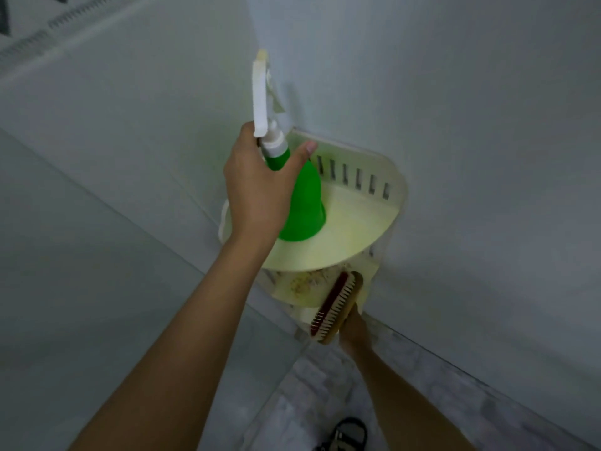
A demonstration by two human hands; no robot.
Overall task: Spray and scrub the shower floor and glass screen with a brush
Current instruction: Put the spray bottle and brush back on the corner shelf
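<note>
The left hand (257, 187) is wrapped around the neck of a green spray bottle (300, 203), with the thumb curled round the front. The bottle has a white trigger top and stands on the top shelf (364, 222) of a pale yellow corner rack, near the shelf's back left corner, where the 2 white walls meet. The right hand (354, 330) is lower down and holds a wooden scrub brush (335, 309) from behind, its fingers mostly hidden by the brush. The bristles face left. The brush is at the front edge of the lower shelf (302, 284), which looks dirty. Below is the grey floor (312, 385) and a dark sandal (349, 432).
</note>
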